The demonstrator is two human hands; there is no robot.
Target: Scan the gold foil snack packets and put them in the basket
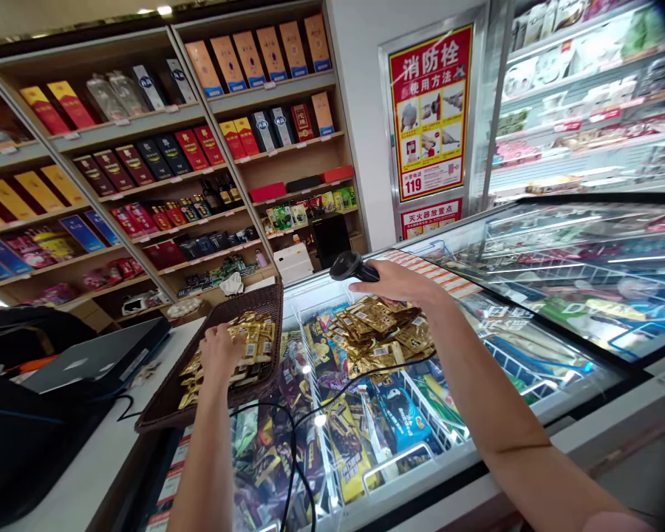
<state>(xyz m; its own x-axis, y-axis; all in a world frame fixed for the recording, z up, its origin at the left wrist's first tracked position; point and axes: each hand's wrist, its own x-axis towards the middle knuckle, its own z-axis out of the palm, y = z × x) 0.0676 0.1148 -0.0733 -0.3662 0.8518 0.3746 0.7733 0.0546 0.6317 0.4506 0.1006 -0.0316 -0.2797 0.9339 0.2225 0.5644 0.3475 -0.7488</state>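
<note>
My right hand point(393, 281) grips a black handheld barcode scanner point(348, 267) above a pile of shiny gold packets point(377, 332). That pile lies on the glass top of a chest freezer point(415, 473). Over at the left, my left hand point(220, 351) reaches into a dark brown woven basket point(274, 318), its fingers curled down onto more gold packets point(255, 343). The fingertips are partly hidden, but they seem closed on a packet. A black cable point(292, 428) loops across the freezer glass below both hands.
Left of the basket, a black device point(97, 355) rests on a white counter point(66, 465). Wooden shelves point(222, 96) with boxed goods and bottles line the back. A red poster point(432, 111) hangs beside a lit display fridge point(587, 103).
</note>
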